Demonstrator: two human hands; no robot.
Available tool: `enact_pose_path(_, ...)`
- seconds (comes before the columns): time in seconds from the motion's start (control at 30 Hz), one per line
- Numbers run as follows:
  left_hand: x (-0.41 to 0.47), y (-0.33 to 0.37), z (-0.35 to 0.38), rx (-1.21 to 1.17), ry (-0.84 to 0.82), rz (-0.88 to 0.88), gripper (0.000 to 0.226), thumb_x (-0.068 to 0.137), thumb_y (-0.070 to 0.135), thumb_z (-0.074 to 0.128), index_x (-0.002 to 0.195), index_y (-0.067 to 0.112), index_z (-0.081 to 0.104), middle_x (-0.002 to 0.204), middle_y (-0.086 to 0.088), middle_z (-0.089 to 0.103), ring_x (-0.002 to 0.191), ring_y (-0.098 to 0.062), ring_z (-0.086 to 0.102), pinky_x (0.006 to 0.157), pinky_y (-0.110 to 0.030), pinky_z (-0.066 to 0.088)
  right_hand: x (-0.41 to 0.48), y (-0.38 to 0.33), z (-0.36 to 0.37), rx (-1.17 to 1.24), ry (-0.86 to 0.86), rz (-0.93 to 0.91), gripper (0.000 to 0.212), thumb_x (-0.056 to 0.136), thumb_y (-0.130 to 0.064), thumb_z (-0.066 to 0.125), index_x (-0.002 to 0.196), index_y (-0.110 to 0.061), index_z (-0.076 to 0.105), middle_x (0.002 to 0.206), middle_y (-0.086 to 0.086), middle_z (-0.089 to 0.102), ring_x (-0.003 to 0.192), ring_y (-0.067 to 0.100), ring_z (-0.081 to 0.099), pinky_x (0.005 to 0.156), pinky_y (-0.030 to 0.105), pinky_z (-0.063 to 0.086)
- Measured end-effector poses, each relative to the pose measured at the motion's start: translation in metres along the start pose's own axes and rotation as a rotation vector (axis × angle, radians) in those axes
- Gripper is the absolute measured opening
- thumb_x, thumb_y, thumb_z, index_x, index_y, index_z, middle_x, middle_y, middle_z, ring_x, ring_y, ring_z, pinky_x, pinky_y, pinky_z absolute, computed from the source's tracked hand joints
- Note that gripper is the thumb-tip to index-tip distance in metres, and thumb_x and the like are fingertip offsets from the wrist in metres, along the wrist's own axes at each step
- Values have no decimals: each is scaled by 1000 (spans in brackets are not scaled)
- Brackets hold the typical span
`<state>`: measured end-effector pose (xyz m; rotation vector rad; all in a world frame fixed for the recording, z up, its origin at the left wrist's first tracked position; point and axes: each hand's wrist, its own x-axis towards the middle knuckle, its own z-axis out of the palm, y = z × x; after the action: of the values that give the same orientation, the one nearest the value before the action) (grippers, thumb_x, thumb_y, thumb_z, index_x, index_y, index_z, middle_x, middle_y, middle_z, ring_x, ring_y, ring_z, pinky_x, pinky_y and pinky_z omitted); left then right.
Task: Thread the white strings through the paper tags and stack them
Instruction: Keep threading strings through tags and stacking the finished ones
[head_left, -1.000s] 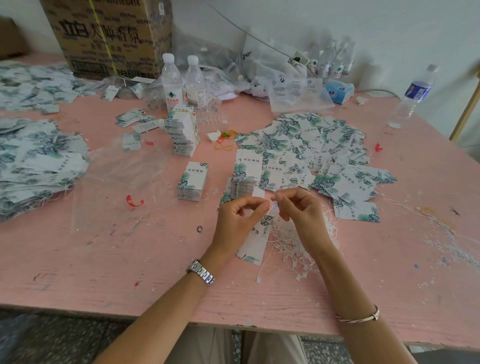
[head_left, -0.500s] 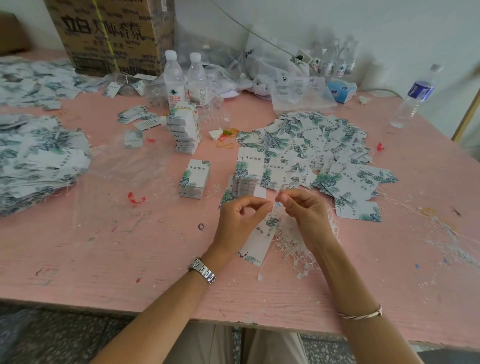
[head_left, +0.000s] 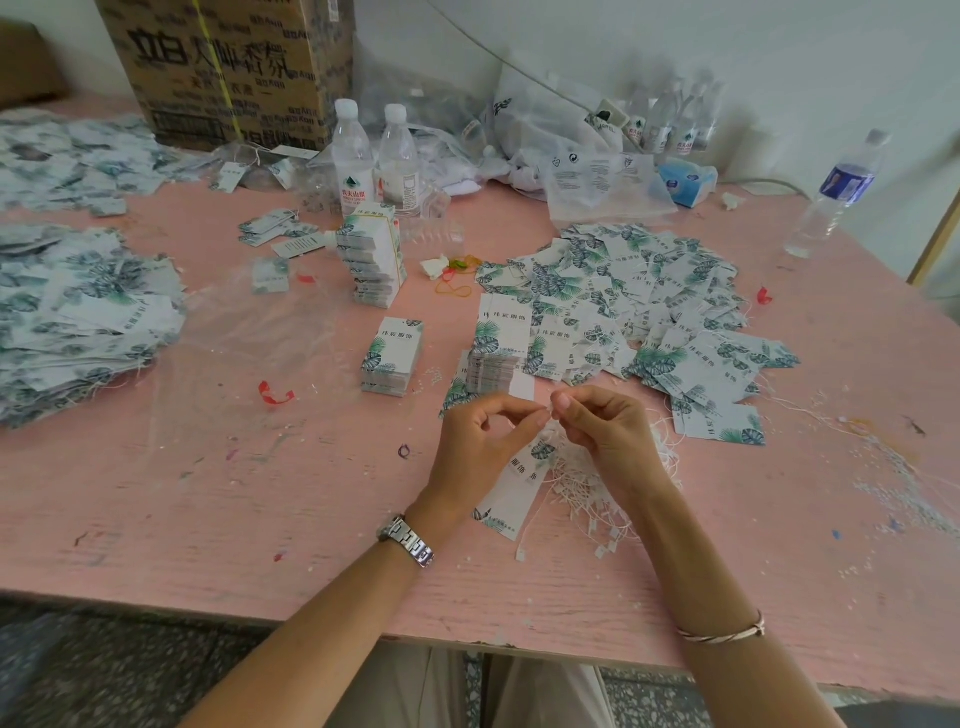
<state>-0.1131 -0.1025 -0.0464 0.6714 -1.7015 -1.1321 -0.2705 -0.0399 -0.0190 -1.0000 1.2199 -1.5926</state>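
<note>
From the person's seat, the strings (head_left: 576, 496) lay nearest on the table (head_left: 208, 519) at twelve o'clock, with a stack of tags (head_left: 501, 332) just behind. A loose spread of tags (head_left: 649, 296) lay at one o'clock, a smaller stack (head_left: 392, 358) at eleven and a big pile (head_left: 78, 317) at ten. The bottles (head_left: 353, 156) and a carton (head_left: 228, 67) stood farthest back.

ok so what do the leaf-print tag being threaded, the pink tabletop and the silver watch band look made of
Green leaf-print tag: thin matte card or stiff paper; it hangs flat, with no glare.
Pink tabletop: probably painted wood board; grain lines show through, and the paint looks scuffed and speckled.
Silver watch band: polished metal, apparently; separate links catch the light.
</note>
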Motion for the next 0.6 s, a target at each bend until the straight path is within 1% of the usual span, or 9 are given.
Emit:
enact_pose_path(0.1,0,0,0,8,-2,2,5,86,22,79,91,23,78,79,22,72,68,3,61,64,-6,37,0,1,-1,-25,-11,-16,19,77,-27,78,83,-9,76,62,4,52,55,12,34,52,20,30)
enact_pose_path(0.23,0,0,-1,31,-2,1,4,86,24,79,90,24,78,79,21,72,71,2,62,65,-8,37,-1,0,1,-58,-33,-44,17,79,-22,76,84,-6,74,61,-3,60,53,9,36,51,17,32)
enact_pose_path(0.27,0,0,-1,38,-1,-1,4,86,24,79,90,23,78,79,21,72,71,1,61,66,-9,37,-2,-1,1,-69,-41,-58,16,81,-20,75,85,-4,73,61,-4,61,52,7,38,52,16,34)
enact_pose_path(0.37,0,0,-1,52,-5,3,7,86,23,79,91,18,79,78,21,71,71,2,61,67,-7,37,-4,-3,3,-97,-57,-97,17,83,-14,72,88,2,70,64,-8,66,54,0,53,54,10,41)
enact_pose_path(0.4,-1,1,-1,55,-9,5,8,86,22,78,91,17,78,78,20,71,71,2,62,68,-6,38,-4,-3,3,-109,-59,-97,17,84,-13,71,88,3,69,64,-8,66,54,0,54,54,10,42)
enact_pose_path(0.43,-1,1,-1,64,-14,8,8,86,21,78,92,15,78,79,18,71,73,2,62,69,-6,38,-4,-2,3,-124,-60,-87,17,85,-14,71,87,3,70,62,-7,64,52,1,50,53,11,40)
enact_pose_path(0.5,-2,2,-2,98,-30,28,10,87,20,78,93,13,78,82,13,73,77,0,63,72,-5,38,-4,-1,2,-142,-59,-47,16,88,-14,70,85,2,71,59,-2,56,51,7,38,51,14,33)
enact_pose_path(0.53,-2,2,-2,115,-38,40,10,87,19,78,93,11,77,84,10,73,78,0,63,73,-5,38,-3,0,1,-136,-64,-19,15,88,-14,70,85,1,72,59,2,54,51,9,35,50,15,31)
enact_pose_path(0.6,-2,2,-3,137,-48,52,11,86,18,78,92,10,76,85,5,73,80,-1,63,75,-5,38,-2,1,-1,-103,-86,39,15,86,-15,71,83,-1,73,60,5,56,52,10,40,50,15,34)
